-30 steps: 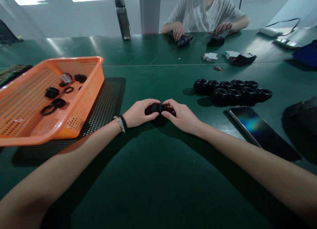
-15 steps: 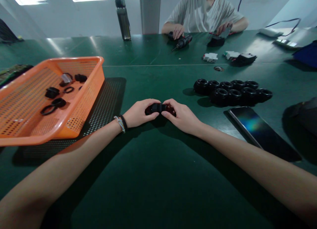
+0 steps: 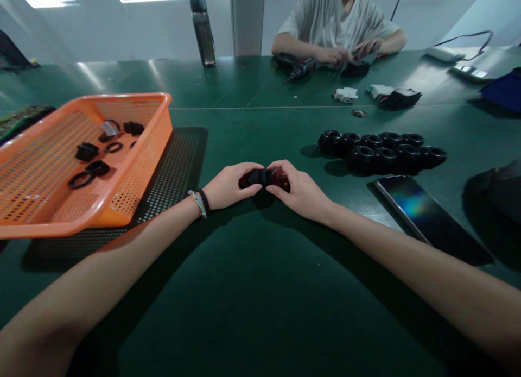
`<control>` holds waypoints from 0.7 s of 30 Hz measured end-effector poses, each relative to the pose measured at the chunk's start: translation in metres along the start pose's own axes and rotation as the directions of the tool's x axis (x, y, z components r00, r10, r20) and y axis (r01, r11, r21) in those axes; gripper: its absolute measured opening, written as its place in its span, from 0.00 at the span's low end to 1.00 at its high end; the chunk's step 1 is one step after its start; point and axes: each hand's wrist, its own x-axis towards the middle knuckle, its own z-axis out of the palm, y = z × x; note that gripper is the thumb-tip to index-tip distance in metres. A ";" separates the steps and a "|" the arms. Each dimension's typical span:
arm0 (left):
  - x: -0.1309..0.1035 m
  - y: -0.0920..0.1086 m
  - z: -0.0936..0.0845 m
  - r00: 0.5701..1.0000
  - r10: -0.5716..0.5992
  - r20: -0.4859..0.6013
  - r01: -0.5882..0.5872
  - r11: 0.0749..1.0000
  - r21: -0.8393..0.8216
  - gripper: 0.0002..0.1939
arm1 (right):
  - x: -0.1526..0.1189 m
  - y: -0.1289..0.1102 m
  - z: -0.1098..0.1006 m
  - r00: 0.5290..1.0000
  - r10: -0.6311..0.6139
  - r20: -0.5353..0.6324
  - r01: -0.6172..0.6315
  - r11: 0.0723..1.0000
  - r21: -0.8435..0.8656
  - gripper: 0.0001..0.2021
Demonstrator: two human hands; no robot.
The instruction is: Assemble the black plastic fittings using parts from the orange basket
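A small black cylindrical part is held between my two hands, just above the green table. My left hand grips its left end with thumb and fingers. The right end is pinched by my right hand. Fingers hide both ends of the part, and a ridged middle section shows between the fingertips.
An orange basket with several black rings and fittings is at the left. Several glossy black rings stand in rows at the right, near a phone. Across the table, a person works by a drill and a bottle.
The fingers of my right hand have shifted slightly on the part. Across the table, the person's hand has moved off the drill toward the black object at the other hand.
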 end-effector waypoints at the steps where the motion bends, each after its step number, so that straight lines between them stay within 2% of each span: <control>1: 0.000 0.000 0.000 1.000 -0.002 0.001 0.002 1.000 0.002 0.19 | 0.000 0.000 0.000 1.000 0.001 0.001 -0.001 1.000 -0.003 0.13; 21: 0.000 0.000 0.001 1.000 0.007 -0.001 -0.007 1.000 0.004 0.18 | 0.001 0.002 0.002 1.000 0.028 -0.002 -0.028 0.999 -0.016 0.10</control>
